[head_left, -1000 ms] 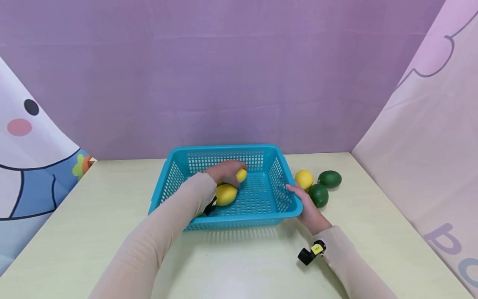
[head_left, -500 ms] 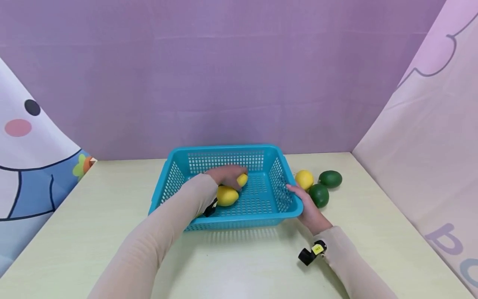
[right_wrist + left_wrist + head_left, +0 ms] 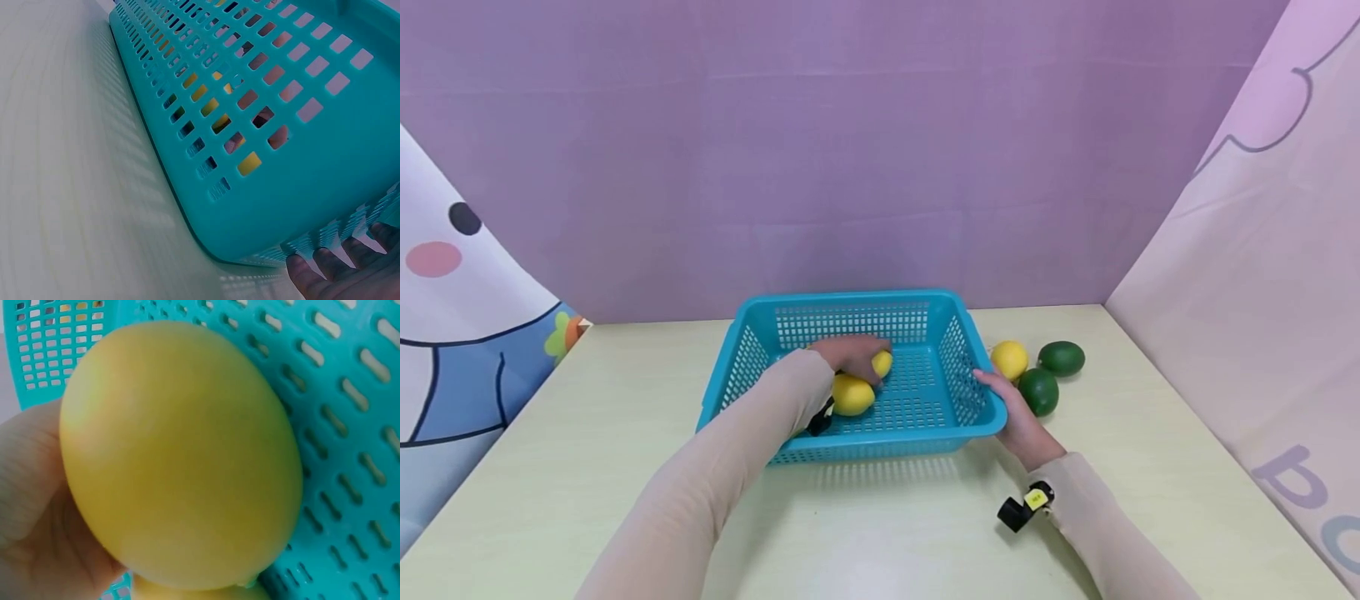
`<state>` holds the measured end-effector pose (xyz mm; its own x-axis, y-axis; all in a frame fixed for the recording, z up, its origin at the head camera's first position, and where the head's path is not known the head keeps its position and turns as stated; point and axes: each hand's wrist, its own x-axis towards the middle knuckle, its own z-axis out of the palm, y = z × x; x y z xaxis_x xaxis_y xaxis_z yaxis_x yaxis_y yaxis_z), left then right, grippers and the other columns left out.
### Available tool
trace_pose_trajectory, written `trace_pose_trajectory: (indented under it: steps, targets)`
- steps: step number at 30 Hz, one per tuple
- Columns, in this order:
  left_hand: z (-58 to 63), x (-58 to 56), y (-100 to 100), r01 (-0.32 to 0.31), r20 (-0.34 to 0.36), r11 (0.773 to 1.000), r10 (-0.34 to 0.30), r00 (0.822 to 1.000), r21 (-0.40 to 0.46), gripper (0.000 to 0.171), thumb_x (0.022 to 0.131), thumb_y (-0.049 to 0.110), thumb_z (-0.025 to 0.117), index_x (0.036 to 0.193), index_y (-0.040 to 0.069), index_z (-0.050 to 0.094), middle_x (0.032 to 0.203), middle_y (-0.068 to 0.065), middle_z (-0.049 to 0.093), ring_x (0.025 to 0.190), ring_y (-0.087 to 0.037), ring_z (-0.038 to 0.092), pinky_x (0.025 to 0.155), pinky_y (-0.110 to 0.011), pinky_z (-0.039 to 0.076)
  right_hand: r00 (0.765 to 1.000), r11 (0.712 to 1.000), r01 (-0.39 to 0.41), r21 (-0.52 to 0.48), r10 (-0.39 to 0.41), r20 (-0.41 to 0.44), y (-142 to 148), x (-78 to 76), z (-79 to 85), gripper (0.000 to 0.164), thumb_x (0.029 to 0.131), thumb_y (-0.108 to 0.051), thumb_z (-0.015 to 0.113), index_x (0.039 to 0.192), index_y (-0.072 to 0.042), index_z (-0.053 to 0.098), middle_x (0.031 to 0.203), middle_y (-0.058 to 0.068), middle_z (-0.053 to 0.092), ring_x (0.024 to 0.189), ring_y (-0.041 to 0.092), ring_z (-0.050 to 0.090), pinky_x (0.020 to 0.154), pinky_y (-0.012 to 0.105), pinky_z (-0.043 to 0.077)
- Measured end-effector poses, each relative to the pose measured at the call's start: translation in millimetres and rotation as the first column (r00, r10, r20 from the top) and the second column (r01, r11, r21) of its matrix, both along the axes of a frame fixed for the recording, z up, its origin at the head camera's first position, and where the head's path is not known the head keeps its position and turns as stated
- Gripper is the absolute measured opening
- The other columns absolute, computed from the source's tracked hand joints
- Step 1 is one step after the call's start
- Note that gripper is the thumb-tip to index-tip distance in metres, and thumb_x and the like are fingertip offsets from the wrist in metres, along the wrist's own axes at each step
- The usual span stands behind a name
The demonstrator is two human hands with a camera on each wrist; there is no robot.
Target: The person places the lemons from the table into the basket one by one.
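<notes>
One lemon [image 3: 882, 364] shows at the curled fingers and thumb of the left hand [image 3: 850, 354] in the head view, which pinch it inside the blue basket [image 3: 865, 435]. Much of this lemon is hidden by the hand. A second lemon [image 3: 853, 397] lies just beside it, nearer the wearer, between the left hand and the basket's front wall, next to the left wrist. The right hand [image 3: 1024, 433] grips the basket's near right corner, one digit over the rim; both lemons inside are well apart from it. Outside, past the right wall and near the right hand, a third lemon [image 3: 1009, 360] and two green fruits, a nearer one [image 3: 1038, 393] and a farther one [image 3: 1061, 358], rest on the pale tabletop [image 3: 880, 533]. A purple cloth [image 3: 880, 167] hangs behind.

The left wrist view is filled by one large lemon, which I cannot match surely to either lemon in the basket. Part of the left hand shows at its left edge; its fingertips are out of sight. More yellow peeks out below, and the pierced basket lies behind.

The right wrist view looks along the basket's outer wall. The right hand's fingers are at the wall in the lower right corner, slightly bent, while yellow patches show through the holes.
</notes>
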<state>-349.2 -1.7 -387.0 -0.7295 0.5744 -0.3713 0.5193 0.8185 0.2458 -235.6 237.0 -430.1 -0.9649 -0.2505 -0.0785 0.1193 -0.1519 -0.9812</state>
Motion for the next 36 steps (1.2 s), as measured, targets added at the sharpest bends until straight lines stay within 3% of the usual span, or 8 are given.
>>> trace_pose_trajectory:
  steps: [4, 10, 21, 25, 30, 36]
  targets:
    - [4.9, 1.2, -3, -0.063, 0.027, 0.997, 0.062, 0.998, 0.032, 0.068, 0.087, 0.032, 0.066, 0.145, 0.017, 0.035, 0.133, -0.007, 0.047, 0.105, -0.022, 0.05, 0.079, -0.038, 0.048, 1.0, 1.0, -0.007, 0.005, 0.007, -0.001, -1, -1.5, 0.4, 0.066, 0.099, -0.029, 0.03, 0.151, -0.022, -0.008, 0.157, 0.011, 0.0, 0.142, 0.037, 0.009, 0.11, 0.057, 0.019]
    - [13.9, 1.2, -5, -0.125, 0.036, 0.99, 0.123, 0.992, 0.069, 0.076, 0.085, 0.033, 0.068, 0.148, 0.019, 0.029, 0.149, -0.006, 0.035, 0.129, -0.027, 0.04, 0.098, -0.045, 0.04, 1.0, 1.0, -0.008, 0.014, 0.008, -0.006, -2, -3.3, 0.5, 0.065, 0.099, -0.029, 0.029, 0.151, -0.022, -0.009, 0.157, 0.011, 0.0, 0.142, 0.038, 0.009, 0.11, 0.058, 0.019]
    - [29.9, -0.2, -9, -0.043, 0.015, 0.997, 0.042, 0.999, 0.065, 0.074, 0.086, 0.033, 0.067, 0.148, 0.016, 0.03, 0.153, -0.006, 0.027, 0.14, -0.027, 0.024, 0.111, -0.047, 0.026, 1.0, 1.0, 0.0, 0.002, 0.0, -0.002, -1, -4.4, -0.2, 0.066, 0.099, -0.029, 0.031, 0.152, -0.022, -0.008, 0.157, 0.01, 0.0, 0.142, 0.037, 0.009, 0.11, 0.057, 0.018]
    - [39.2, -0.7, -12, -0.015, 0.007, 0.997, 0.014, 1.0, 0.079, 0.07, 0.087, 0.033, 0.065, 0.147, 0.017, 0.031, 0.153, -0.005, 0.027, 0.141, -0.026, 0.023, 0.112, -0.047, 0.025, 1.0, 1.0, 0.005, 0.002, -0.005, -0.002, 1, -4.7, -1.0, 0.066, 0.099, -0.03, 0.032, 0.152, -0.021, -0.008, 0.157, 0.011, 0.001, 0.142, 0.037, 0.009, 0.11, 0.057, 0.018]
    - [54.8, 4.2, -20, -0.025, 0.032, 0.997, 0.023, 0.999, 0.075, 0.071, 0.088, 0.034, 0.064, 0.148, 0.018, 0.03, 0.153, -0.007, 0.026, 0.14, -0.027, 0.024, 0.111, -0.049, 0.026, 1.0, 1.0, 0.011, -0.003, -0.011, 0.001, 1, -4.8, -1.2, 0.067, 0.099, -0.03, 0.033, 0.152, -0.021, -0.007, 0.157, 0.011, 0.002, 0.142, 0.037, 0.01, 0.111, 0.056, 0.018]
    - [78.0, 12.9, -37, -0.019, 0.068, 0.979, 0.005, 0.998, 0.205, 0.071, 0.09, 0.034, 0.063, 0.148, 0.015, 0.027, 0.15, -0.012, 0.031, 0.137, -0.03, 0.03, 0.106, -0.049, 0.033, 1.0, 1.0, 0.013, -0.003, -0.013, 0.009, 2, -4.3, -1.0, 0.066, 0.099, -0.03, 0.032, 0.152, -0.022, -0.006, 0.157, 0.011, 0.002, 0.142, 0.036, 0.01, 0.111, 0.056, 0.018]
